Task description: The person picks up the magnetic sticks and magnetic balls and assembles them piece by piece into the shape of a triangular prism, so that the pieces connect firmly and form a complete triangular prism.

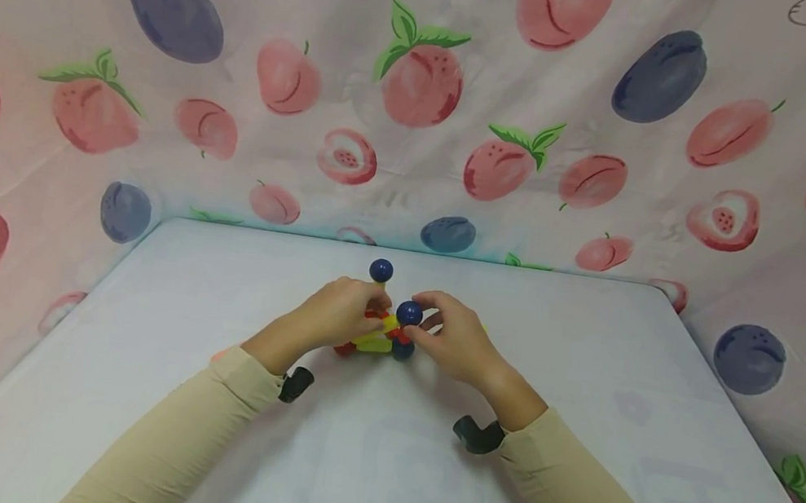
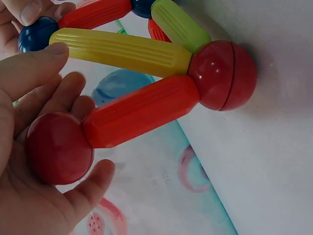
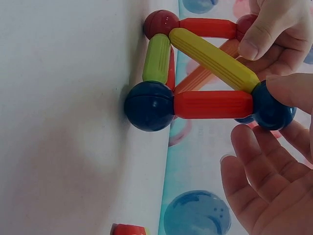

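Observation:
A frame of magnetic building sticks and balls stands on the table between both hands. My left hand (image 1: 345, 311) curls round a red ball (image 2: 59, 148) atop a red stick (image 2: 142, 111), its thumb by the yellow stick (image 2: 120, 51). My right hand (image 1: 456, 339) holds a blue ball (image 3: 274, 110) with the thumb on top and fingers beneath. That ball joins the yellow stick and another red stick (image 3: 213, 105). Below, a green stick (image 3: 156, 58) links a red ball (image 3: 161, 24) to a blue ball (image 3: 149, 106) at the table. An orange stick (image 3: 205, 68) slants behind.
Another blue ball (image 1: 381, 270) rises on a stick behind the left hand. A loose red piece (image 3: 128, 230) shows at the lower edge of the right wrist view. The white table (image 1: 582, 369) ends at a fruit-patterned cloth (image 1: 358, 116) behind.

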A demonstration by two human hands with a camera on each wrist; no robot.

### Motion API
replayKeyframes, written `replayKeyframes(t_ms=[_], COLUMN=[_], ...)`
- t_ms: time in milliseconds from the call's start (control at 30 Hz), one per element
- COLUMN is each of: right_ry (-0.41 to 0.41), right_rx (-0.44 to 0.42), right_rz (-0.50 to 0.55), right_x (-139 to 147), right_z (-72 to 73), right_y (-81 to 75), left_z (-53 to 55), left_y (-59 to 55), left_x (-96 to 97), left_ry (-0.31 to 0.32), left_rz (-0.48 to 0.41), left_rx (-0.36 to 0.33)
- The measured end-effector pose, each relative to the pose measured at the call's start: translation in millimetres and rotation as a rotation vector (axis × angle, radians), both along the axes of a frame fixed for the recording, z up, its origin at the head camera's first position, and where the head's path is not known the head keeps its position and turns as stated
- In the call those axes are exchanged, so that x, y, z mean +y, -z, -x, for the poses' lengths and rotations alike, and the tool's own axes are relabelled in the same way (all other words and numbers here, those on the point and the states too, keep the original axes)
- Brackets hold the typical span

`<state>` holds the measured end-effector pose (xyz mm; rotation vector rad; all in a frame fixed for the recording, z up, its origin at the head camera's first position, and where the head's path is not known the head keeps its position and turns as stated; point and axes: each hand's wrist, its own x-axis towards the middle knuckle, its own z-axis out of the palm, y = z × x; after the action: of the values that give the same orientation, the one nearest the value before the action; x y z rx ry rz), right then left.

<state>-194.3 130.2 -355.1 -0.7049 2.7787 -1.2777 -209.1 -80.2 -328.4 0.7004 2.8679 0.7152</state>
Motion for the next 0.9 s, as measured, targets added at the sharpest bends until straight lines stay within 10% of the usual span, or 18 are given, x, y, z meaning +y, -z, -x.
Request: replayKeyframes(t_ms=[433,900], right_ry=[-0.008,-0.023], right_rx=[-0.01,-0.048], right_rz=[-0.026,-0.036], right_x=[-2,-4], right_z=[-0.4,-3.0], right_y=[-0.8,2.8], left_z=[-15.0,-14.9], left_y=[-5.7,0.4], left_x=[-38.8,-51.7], left_ry=[-0.121,-0.116], left_rz=[-0.1,-0.144], left_rx=[0.068,0.074])
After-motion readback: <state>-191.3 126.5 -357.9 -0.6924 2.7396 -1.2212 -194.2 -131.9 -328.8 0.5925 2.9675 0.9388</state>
